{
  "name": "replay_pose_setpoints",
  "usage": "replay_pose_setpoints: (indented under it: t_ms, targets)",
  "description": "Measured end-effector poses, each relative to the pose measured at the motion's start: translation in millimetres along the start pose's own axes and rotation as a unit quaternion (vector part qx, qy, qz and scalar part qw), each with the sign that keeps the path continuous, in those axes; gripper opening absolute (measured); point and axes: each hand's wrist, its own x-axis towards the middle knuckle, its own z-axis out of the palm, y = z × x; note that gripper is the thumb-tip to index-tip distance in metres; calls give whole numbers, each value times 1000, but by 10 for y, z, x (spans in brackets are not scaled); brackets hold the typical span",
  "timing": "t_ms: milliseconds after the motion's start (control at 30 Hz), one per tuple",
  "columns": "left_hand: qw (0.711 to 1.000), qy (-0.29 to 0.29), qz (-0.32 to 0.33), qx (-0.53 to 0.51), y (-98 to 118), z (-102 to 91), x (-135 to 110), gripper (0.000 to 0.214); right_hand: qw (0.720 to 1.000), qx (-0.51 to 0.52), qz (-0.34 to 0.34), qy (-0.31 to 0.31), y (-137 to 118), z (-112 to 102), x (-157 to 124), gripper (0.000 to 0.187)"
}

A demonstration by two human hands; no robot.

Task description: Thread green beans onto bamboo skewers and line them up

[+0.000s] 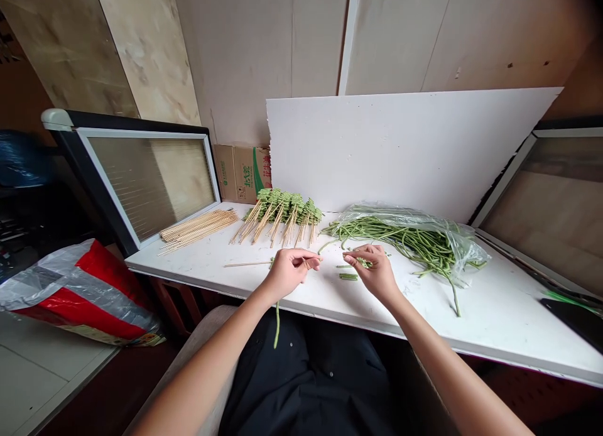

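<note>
My left hand is closed in a pinch on a long green bean, whose lower end hangs past the table's front edge; its other end shows at my fingertips. My right hand also pinches, a short gap away; what sits between its fingertips is too small to make out. Short cut bean pieces lie on the white table beside my right hand, with more partly hidden behind its fingers. Left of my left hand, a single bamboo skewer lies flat, its right end hidden by the hand.
Skewered beans stand piled at the back, left of a plastic bag with loose long beans. Bare skewers lie at the left by a framed glass panel. A dark flat object rests at the right edge.
</note>
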Motion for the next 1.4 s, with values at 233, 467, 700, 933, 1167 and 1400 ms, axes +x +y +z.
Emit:
replay_pose_setpoints:
  t_ms: [233,467,700,933,1167,1400]
  targets:
    - [996,-7,0,85,66,-94,26,32,985,-153,3,-75,358,61,-116,30]
    - [995,-64,-32,67,75,-61,-10,37,978,-167,-11,-126,336,165,-173,27]
    - [993,-90,-70,7,90,11,-46,41,992,-30,-44,-116,-204,65,-94,34]
    - [991,-119,-65,-14,186,86,-93,54,985,55,-162,-35,-784,61,-118,19]
    - [992,-83,-96,-11,202,32,-58,28,989,0,-147,28,-715,-34,-55,13]
    - [993,-45,-71,87,182,-52,-25,17,986,-15,-165,4,-689,-40,-62,19]
